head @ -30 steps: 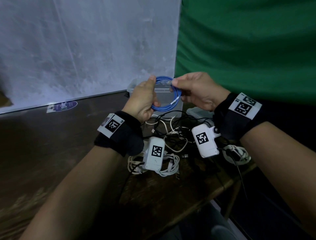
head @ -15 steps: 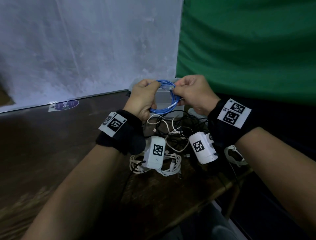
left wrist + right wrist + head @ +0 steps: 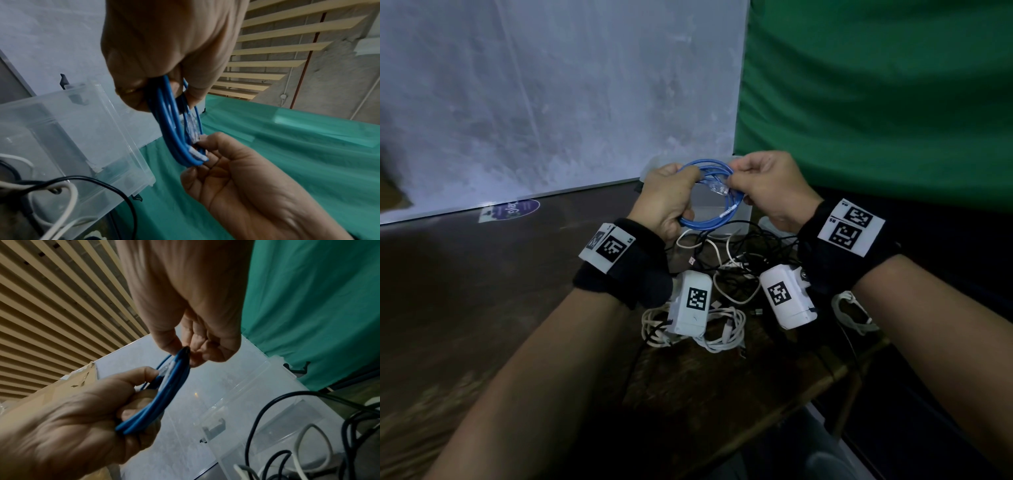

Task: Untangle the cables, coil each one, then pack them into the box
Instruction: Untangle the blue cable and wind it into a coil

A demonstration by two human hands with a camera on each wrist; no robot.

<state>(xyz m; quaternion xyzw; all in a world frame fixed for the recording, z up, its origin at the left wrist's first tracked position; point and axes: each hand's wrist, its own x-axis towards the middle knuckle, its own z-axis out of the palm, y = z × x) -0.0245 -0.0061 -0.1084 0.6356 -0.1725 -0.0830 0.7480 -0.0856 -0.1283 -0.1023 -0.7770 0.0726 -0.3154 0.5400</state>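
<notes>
You are gripping the coiled blue cable (image 3: 709, 198) in your left hand (image 3: 666, 202) while your right hand (image 3: 767, 186) is pinching its far side, above the clear box (image 3: 68, 129). Black and white cables (image 3: 726, 274) are lying tangled on the counter (image 3: 482, 291), uncoiled and unpacked.

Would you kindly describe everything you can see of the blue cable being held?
The blue cable is a round, smooth-jacketed lead wound into a loose coil of several loops. A clear plastic plug ends it and lies across the loops; a small white label band sits near one end. It is held in the air above the clear plastic box. The left hand grips one side of the coil; the right hand pinches the opposite side.
</notes>
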